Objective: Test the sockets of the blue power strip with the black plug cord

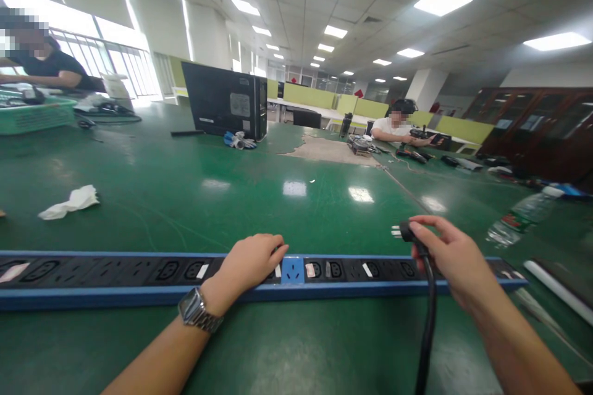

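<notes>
A long blue power strip (115,298) with black sockets lies across the green table in front of me. My left hand (250,263), with a metal watch at the wrist, rests over its middle, fingers bent onto the far edge. Just right of that hand is a single blue socket (293,271). Pinched in my right hand (448,254) is a black power plug (406,231), held above the strip's right part. Its metal prongs point left, apart from the sockets. From the plug a thick black cable (428,327) hangs down toward me. Several sockets carry white labels.
A water bottle (523,216) lies at the right. Crumpled tissue (71,202) is at the left, near a green basket (37,114). Farther back stand a black computer case (222,102) and grey-blue gloves (239,140). Two people sit across the table.
</notes>
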`<action>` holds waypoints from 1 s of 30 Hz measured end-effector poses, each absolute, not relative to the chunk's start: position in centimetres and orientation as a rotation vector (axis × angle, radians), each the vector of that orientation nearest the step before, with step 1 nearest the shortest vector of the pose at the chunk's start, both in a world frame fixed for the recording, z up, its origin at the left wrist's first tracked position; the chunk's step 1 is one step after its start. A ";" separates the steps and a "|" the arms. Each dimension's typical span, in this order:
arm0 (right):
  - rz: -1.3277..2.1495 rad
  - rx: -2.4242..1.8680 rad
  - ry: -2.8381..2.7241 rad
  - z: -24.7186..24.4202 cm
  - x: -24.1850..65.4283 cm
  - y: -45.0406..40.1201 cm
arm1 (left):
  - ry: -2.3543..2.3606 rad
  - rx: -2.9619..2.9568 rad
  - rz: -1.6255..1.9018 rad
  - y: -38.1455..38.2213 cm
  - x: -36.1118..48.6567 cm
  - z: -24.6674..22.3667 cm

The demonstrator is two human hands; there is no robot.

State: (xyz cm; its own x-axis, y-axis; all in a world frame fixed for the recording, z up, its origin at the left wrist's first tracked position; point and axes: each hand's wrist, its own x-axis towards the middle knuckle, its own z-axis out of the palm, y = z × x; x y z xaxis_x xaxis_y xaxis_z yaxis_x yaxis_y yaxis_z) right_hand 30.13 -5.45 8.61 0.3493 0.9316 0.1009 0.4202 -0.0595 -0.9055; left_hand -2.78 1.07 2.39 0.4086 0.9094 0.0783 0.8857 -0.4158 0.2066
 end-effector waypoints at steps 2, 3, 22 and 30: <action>0.620 -1.750 -1.267 8.2 32.4 -5.6 | 1.622 2.514 0.269 1.0 -2.8 2.4; 0.592 -1.819 -1.339 7.7 33.3 -5.7 | 1.625 2.511 0.269 1.0 -2.8 2.4; 0.261 -2.149 -1.964 4.5 41.3 -5.5 | 1.604 2.514 0.265 1.1 -2.8 2.4; -0.325 -2.285 -2.057 3.8 40.4 -5.8 | 1.611 2.503 0.274 1.1 -2.8 2.3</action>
